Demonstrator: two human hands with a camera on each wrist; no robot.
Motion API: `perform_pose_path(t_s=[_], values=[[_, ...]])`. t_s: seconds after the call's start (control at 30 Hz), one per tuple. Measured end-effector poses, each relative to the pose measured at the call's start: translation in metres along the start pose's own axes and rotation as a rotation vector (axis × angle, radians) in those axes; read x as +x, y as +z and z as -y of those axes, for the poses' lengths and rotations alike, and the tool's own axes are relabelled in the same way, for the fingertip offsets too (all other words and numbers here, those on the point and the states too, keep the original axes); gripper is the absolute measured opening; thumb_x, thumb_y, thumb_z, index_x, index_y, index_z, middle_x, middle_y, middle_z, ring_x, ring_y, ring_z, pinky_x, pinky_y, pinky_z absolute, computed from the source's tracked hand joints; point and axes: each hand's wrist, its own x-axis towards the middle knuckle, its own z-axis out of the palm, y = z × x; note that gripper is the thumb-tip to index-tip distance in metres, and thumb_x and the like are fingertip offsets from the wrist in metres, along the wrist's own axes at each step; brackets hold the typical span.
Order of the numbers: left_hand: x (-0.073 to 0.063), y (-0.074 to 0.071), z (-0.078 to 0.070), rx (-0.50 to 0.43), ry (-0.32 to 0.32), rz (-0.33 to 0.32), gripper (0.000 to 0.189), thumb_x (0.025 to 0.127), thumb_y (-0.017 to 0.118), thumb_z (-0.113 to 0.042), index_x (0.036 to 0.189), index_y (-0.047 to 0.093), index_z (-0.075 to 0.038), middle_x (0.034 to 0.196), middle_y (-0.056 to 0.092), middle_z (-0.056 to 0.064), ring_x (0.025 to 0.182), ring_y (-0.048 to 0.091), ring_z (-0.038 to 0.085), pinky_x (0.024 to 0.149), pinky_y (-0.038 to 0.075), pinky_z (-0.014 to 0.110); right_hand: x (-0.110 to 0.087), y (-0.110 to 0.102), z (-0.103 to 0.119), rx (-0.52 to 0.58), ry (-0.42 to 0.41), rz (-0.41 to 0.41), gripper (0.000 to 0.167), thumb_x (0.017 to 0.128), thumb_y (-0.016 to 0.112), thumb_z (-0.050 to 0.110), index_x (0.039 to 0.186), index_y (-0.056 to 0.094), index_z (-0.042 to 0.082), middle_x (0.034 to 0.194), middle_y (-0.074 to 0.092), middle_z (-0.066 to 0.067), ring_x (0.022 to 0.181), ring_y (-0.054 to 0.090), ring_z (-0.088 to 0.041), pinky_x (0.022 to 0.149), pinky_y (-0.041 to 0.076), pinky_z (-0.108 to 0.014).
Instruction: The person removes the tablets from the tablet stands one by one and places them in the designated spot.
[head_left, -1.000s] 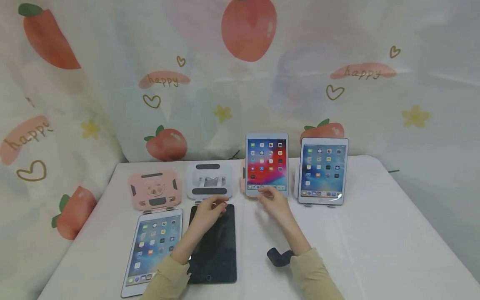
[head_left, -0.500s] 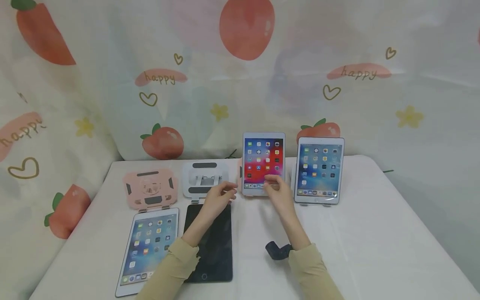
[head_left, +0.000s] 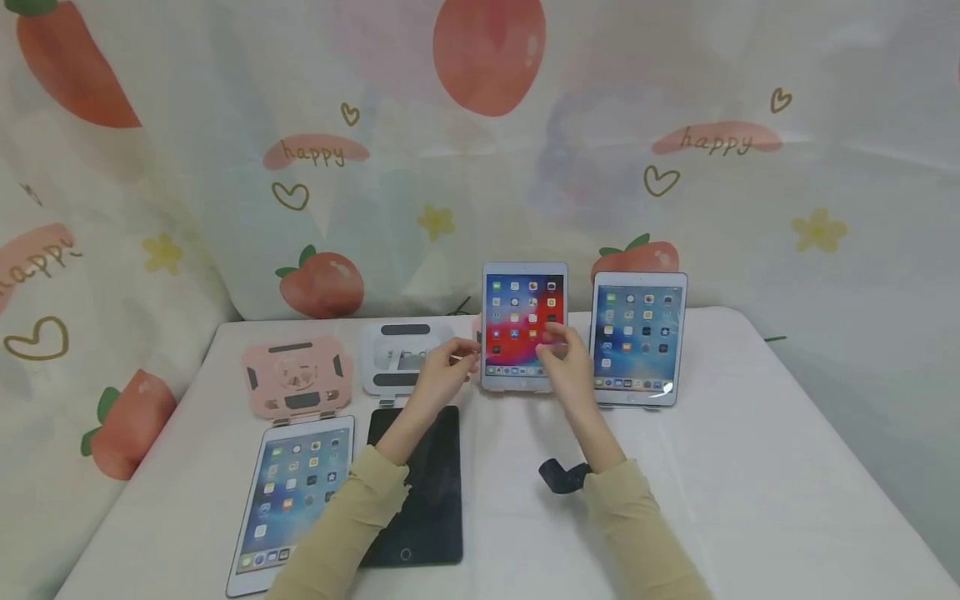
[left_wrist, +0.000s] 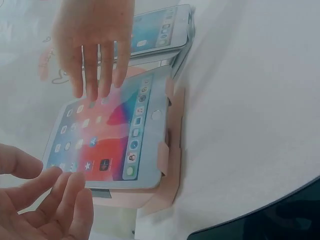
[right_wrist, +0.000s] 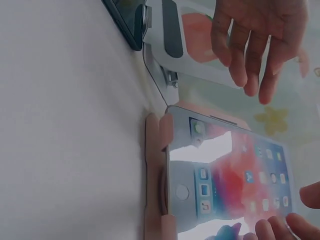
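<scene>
A white tablet (head_left: 522, 321) with a red and blue screen stands tilted on a pink stand (left_wrist: 170, 150). My left hand (head_left: 442, 371) is near its left edge, fingers relaxed and slightly bent with nothing in them. On the other side, my right hand (head_left: 568, 362) hovers at the lower right part of the screen. Its fingers hang loosely bent and hold nothing in the right wrist view. Whether any fingertip touches the tablet cannot be told. The left wrist view has both hands, the right hand (left_wrist: 97, 45) with fingers extended downward over the screen.
Another white tablet (head_left: 637, 337) stands at right on its stand. A white tablet (head_left: 296, 492) and a black tablet (head_left: 427, 492) lie flat in front of a pink stand (head_left: 296, 379) and a white stand (head_left: 405, 379). A dark object (head_left: 561, 477) shows at the right wrist.
Both hands have moved up from the tablet's bottom edge area to its two sides, the right one passing in front of the screen. The tablets and stands stay put; the head view shifts slightly.
</scene>
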Motion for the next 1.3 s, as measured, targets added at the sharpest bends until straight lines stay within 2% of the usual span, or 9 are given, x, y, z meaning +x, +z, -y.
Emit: perform_pose_path(t_s=[0.23,0.37,0.63,0.8,0.93,1.1,1.3], values=[[0.017,-0.001,-0.009,0.002,0.065,-0.015,0.026,0.095,0.055,-0.014,0.116,0.064,-0.003,0.108,0.065,0.015,0.097,0.063,0.038,0.077,0.057,0.029,0.014,-0.008,0.015,-0.027,-0.071,-0.036,0.048,0.094,0.058,0.012,0.140,0.043,0.007,0.138,0.049,-0.014,0.123,0.051,-0.030,0.101,0.048,-0.046],[0.025,-0.001,-0.014,-0.008,0.077,-0.026,0.026,0.095,0.054,-0.014,0.116,0.064,-0.003,0.106,0.065,0.015,0.096,0.062,0.037,0.076,0.056,0.027,0.020,-0.012,0.021,-0.059,-0.114,-0.045,0.051,0.094,0.057,0.012,0.142,0.040,0.006,0.142,0.045,-0.015,0.128,0.047,-0.032,0.103,0.047,-0.047],[0.043,-0.003,-0.023,-0.012,0.055,-0.051,0.028,0.096,0.053,-0.016,0.119,0.063,-0.004,0.111,0.064,0.013,0.093,0.062,0.024,0.083,0.057,0.031,0.030,-0.018,0.028,-0.151,-0.135,-0.050,0.057,0.094,0.058,0.015,0.145,0.035,0.007,0.146,0.040,-0.015,0.134,0.041,-0.032,0.106,0.044,-0.050],[0.057,-0.005,-0.027,-0.042,0.052,-0.037,0.032,0.097,0.050,-0.016,0.125,0.058,-0.003,0.119,0.062,0.015,0.099,0.062,0.025,0.087,0.056,0.033,0.035,-0.019,0.031,-0.185,-0.132,-0.016,0.062,0.094,0.057,0.017,0.148,0.030,0.008,0.152,0.034,-0.016,0.140,0.033,-0.034,0.111,0.036,-0.055],[0.065,-0.007,-0.031,-0.080,0.025,-0.010,0.034,0.097,0.049,-0.016,0.129,0.055,-0.003,0.124,0.059,0.016,0.105,0.061,0.028,0.091,0.055,0.037,0.040,-0.019,0.032,-0.204,-0.147,0.006,0.064,0.094,0.057,0.017,0.150,0.027,0.008,0.155,0.030,-0.016,0.143,0.028,-0.034,0.114,0.030,-0.057],[0.075,-0.009,-0.034,-0.062,-0.002,-0.004,0.036,0.097,0.049,-0.016,0.131,0.053,-0.005,0.127,0.057,0.016,0.108,0.061,0.029,0.093,0.054,0.038,0.045,-0.019,0.032,-0.211,-0.145,0.027,0.070,0.094,0.056,0.017,0.152,0.019,0.008,0.156,0.026,-0.016,0.144,0.026,-0.034,0.114,0.029,-0.057],[0.085,-0.007,-0.035,-0.062,-0.007,-0.010,0.038,0.095,0.049,-0.014,0.132,0.052,-0.004,0.127,0.056,0.018,0.104,0.060,0.028,0.093,0.054,0.039,0.048,-0.018,0.031,-0.185,-0.134,0.051,0.073,0.094,0.056,0.017,0.153,0.012,0.008,0.157,0.024,-0.016,0.145,0.024,-0.034,0.115,0.029,-0.056]])
